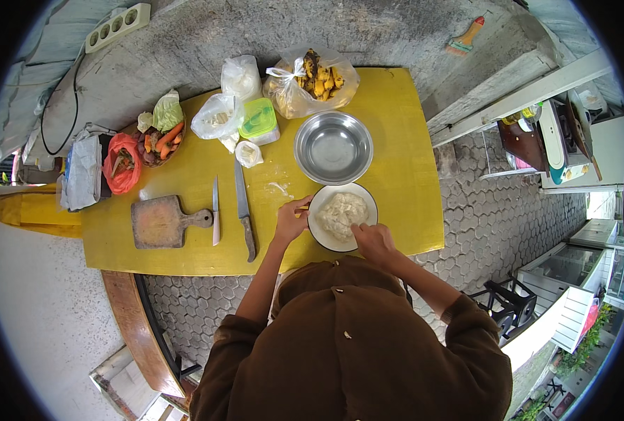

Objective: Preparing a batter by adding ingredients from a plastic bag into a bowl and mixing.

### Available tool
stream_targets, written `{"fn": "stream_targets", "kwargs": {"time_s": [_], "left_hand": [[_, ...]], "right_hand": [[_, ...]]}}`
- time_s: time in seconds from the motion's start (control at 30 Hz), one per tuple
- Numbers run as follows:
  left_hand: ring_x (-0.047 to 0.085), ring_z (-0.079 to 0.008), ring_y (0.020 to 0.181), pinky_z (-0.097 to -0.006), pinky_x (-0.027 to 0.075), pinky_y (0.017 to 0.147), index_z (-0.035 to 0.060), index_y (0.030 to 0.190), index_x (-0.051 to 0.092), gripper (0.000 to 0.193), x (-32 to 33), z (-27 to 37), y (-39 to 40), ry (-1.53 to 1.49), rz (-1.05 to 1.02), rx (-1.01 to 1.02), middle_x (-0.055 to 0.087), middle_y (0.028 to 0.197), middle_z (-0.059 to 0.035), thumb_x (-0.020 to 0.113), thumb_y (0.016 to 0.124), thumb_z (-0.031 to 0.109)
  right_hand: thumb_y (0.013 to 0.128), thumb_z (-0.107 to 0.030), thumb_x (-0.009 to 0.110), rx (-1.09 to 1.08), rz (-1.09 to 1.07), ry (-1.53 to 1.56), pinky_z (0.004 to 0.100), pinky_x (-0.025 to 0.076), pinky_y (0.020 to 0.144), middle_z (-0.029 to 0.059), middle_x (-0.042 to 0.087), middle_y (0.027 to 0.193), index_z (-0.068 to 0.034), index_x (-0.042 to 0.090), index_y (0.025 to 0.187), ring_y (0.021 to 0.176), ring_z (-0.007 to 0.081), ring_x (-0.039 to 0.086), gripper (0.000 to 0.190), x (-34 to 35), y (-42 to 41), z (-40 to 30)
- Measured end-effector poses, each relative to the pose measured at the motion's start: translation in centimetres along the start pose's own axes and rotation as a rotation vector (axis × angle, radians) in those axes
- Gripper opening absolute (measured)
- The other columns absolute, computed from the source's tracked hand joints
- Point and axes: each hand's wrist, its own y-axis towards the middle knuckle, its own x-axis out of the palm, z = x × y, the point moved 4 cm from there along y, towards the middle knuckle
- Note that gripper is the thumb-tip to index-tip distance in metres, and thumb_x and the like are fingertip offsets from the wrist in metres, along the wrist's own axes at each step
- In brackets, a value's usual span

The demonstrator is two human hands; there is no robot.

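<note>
A white enamel bowl (315, 231) with a dark rim stands near the table's front edge, before my body. Inside it lies a pale, lumpy dough or thick batter (342, 213). My left hand (291, 220) grips the bowl's left rim, fingers at its outer side. Over the right part of the bowl, my right hand (373, 241) is curled, its fingertips at the dough's lower right edge. Whether those fingers pinch dough or something hidden is not clear. Just behind the bowl, close against it, sits a wide stainless steel basin (333, 148) with nothing seen inside.
On the yellow table (407, 210) lie a large knife (245, 210), a small knife (215, 210) and a wooden cutting board (158, 222). Farther back are a vegetable basket (162, 142), a red plastic bag (122, 163), a green-lidded container (259, 121) and a bag of bananas (312, 81).
</note>
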Motion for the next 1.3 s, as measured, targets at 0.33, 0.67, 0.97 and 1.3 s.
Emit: {"fn": "stream_targets", "kwargs": {"time_s": [0.33,0.67,0.97,1.3], "left_hand": [[0.058,-0.0194,0.086,-0.0291,0.056,0.053,0.0031,0.115,0.053,0.042,0.1,-0.2,-0.1,0.013,0.017,-0.009,0.057,0.103,-0.0133,0.047,0.075,-0.009],[0.059,-0.0205,0.086,-0.0303,0.056,0.053,0.0042,0.114,0.054,0.043,0.4,-0.3,0.0,0.067,0.033,-0.010,0.057,0.102,-0.0132,0.049,0.074,-0.009],[0.059,-0.0216,0.085,-0.0301,0.055,0.052,0.0058,0.112,0.056,0.042,0.3,-0.6,0.2,0.102,0.061,0.014,0.057,0.101,-0.0145,0.049,0.073,-0.009],[0.060,-0.0221,0.087,-0.0288,0.055,0.049,0.0060,0.113,0.056,0.043,0.3,-0.7,0.1,0.077,0.058,0.023,0.057,0.100,-0.0150,0.049,0.073,-0.009]], "right_hand": [[0.066,-0.006,0.053,-0.007,0.091,-0.184,0.0343,0.040,0.050,0.0062,0.052,0.064,-0.005,0.053,0.084,0.053,0.0222,0.055,0.018,-4.1,-0.4,3.2],[0.065,-0.005,0.053,0.014,0.111,0.051,0.0352,0.044,0.044,0.0080,0.053,0.059,-0.005,0.052,0.073,0.046,0.0252,0.054,0.008,0.0,-1.6,-0.4],[0.067,-0.006,0.053,0.021,0.086,-0.156,0.0330,0.041,0.047,0.0057,0.050,0.057,-0.008,0.051,0.072,0.046,0.0218,0.052,0.006,-2.9,-2.6,3.2],[0.072,-0.007,0.051,0.295,0.199,0.031,0.0386,0.042,0.045,0.0098,0.053,0.058,-0.006,0.049,0.066,0.047,0.0281,0.053,0.006,-1.4,-2.6,2.7]]}}
